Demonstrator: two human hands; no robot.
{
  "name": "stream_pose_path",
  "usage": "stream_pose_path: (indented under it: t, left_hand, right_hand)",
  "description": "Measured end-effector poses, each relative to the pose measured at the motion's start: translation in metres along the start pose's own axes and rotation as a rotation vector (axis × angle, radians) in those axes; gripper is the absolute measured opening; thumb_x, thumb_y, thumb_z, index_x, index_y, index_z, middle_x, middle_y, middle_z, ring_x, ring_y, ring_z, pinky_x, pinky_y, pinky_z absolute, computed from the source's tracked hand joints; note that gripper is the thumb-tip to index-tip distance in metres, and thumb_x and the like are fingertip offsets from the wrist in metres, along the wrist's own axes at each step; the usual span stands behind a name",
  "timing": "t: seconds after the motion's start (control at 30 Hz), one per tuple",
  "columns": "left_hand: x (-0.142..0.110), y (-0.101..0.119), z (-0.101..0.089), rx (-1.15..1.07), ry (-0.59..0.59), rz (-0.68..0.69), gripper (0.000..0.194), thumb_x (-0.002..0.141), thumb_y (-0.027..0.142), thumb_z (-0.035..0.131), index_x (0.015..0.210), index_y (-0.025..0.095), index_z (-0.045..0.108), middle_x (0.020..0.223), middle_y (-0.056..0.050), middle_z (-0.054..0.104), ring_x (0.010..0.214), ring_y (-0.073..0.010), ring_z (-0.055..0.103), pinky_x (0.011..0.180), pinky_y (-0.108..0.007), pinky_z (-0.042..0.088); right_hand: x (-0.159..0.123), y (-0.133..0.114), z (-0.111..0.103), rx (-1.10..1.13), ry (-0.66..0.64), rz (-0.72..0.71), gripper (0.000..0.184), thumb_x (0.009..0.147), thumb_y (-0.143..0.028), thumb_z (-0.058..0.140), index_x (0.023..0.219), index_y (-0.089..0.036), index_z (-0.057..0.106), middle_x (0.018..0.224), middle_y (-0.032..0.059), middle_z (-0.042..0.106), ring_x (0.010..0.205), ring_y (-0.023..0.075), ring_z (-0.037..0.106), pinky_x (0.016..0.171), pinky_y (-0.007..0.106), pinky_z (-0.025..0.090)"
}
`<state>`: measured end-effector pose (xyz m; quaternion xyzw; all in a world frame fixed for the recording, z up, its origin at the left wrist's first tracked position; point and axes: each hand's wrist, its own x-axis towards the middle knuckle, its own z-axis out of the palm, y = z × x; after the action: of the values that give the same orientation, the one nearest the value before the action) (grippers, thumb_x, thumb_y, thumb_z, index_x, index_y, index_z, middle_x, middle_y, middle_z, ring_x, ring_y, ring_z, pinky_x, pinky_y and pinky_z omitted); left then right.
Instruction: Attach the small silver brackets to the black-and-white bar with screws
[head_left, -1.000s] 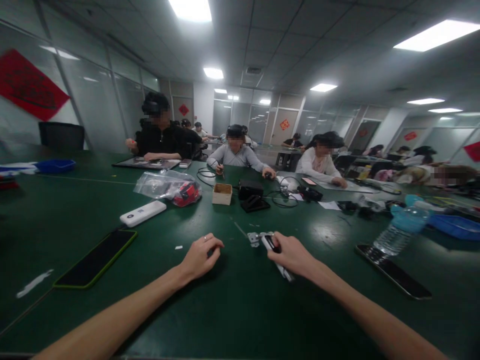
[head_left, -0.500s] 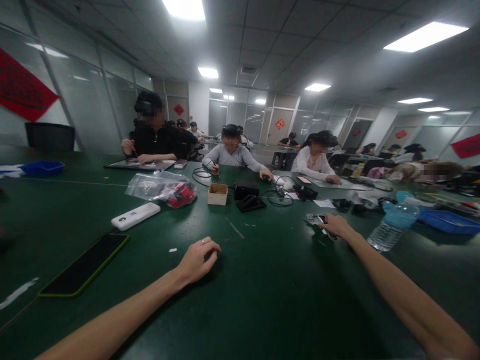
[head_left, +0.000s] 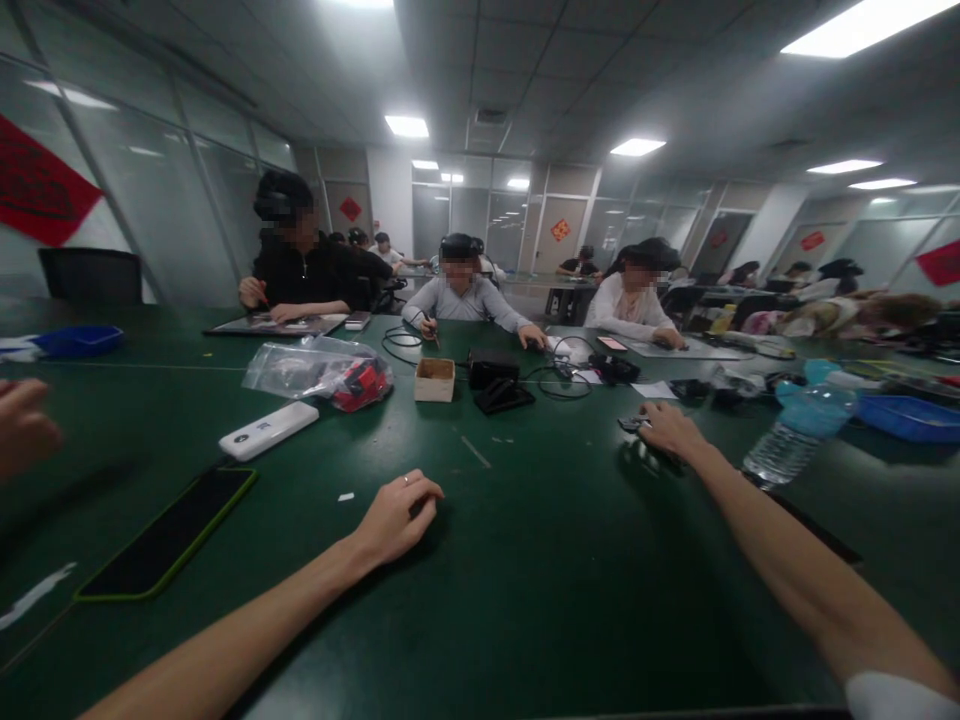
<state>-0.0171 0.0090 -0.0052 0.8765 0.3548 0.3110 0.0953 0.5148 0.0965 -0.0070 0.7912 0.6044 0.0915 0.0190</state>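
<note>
My left hand (head_left: 397, 515) rests on the green tabletop (head_left: 525, 570), its fingers loosely bent and the thumb apart from them. Nothing shows in it, and a ring is on one finger. A small white scrap (head_left: 346, 497) lies to its left. Further forward on the right, my right hand (head_left: 671, 432) is closed on a small, flat dark and silvery object (head_left: 634, 424). One end pokes out past the fingertips, and the rest is hidden under the hand, so its kind is unclear. A water bottle (head_left: 799, 430) with a blue upper part stands right of that hand.
To the left lie a phone (head_left: 169, 535) with a green rim and a white power bank (head_left: 270, 432). Ahead are a plastic bag (head_left: 319, 372) with red contents, a small open box (head_left: 435, 381) and black devices (head_left: 495, 380). Another person's hand (head_left: 26, 430) enters at far left.
My right hand has shifted slightly, and the object in it has turned, showing less of its length. The left hand stays put. Another person's hand has come in at the left edge.
</note>
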Motion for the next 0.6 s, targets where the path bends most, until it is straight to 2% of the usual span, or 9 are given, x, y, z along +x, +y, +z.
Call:
stream_pose_path:
  t: [0.07,0.2,0.4,0.53,0.6]
  left_hand:
    - [0.0,0.0,0.0,-0.002,-0.007,0.004,0.02,0.084,0.015,0.043,0.086,0.016,0.063,0.077,-0.003,0.059,0.07,-0.0137,0.055,0.068,-0.025,0.045]
    - [0.001,0.001,-0.001,0.004,-0.02,0.013,0.02,0.085,0.016,0.042,0.086,0.016,0.063,0.077,-0.003,0.06,0.069,-0.0138,0.056,0.067,-0.025,0.045]
    - [0.0,0.002,-0.001,0.005,-0.029,0.017,0.02,0.084,0.015,0.042,0.085,0.016,0.063,0.078,-0.003,0.06,0.07,-0.0139,0.056,0.067,-0.025,0.044]
    - [-0.001,0.0,0.0,0.011,-0.025,0.014,0.02,0.084,0.014,0.042,0.085,0.016,0.063,0.078,-0.003,0.059,0.07,-0.0138,0.056,0.066,-0.025,0.043]
    - [-0.002,0.0,0.0,0.015,-0.028,0.011,0.02,0.084,0.014,0.042,0.085,0.016,0.062,0.079,-0.003,0.059,0.069,-0.0136,0.056,0.064,-0.024,0.043]
  right_hand:
    - [0.002,-0.003,0.003,0.001,0.018,-0.033,0.042,0.087,-0.023,0.043,0.128,-0.019,0.048,0.123,0.0172,0.049,0.107,0.0277,0.049,0.085,0.036,0.037]
    - [0.005,-0.006,0.013,0.0,0.024,-0.06,0.043,0.084,-0.013,0.042,0.125,-0.02,0.054,0.121,0.0161,0.051,0.107,0.0269,0.047,0.088,0.035,0.034]
    - [0.008,-0.006,0.027,-0.024,0.055,-0.065,0.045,0.086,-0.014,0.038,0.128,-0.023,0.053,0.119,0.0162,0.05,0.107,0.0281,0.043,0.088,0.036,0.032]
    - [0.009,-0.006,0.031,-0.056,0.094,-0.07,0.05,0.086,-0.012,0.034,0.135,-0.017,0.044,0.119,0.0188,0.05,0.106,0.0285,0.044,0.089,0.038,0.03]
    - [0.01,-0.006,0.032,-0.069,0.115,-0.081,0.05,0.085,-0.009,0.033,0.133,-0.012,0.045,0.118,0.021,0.051,0.106,0.0286,0.045,0.09,0.039,0.03]
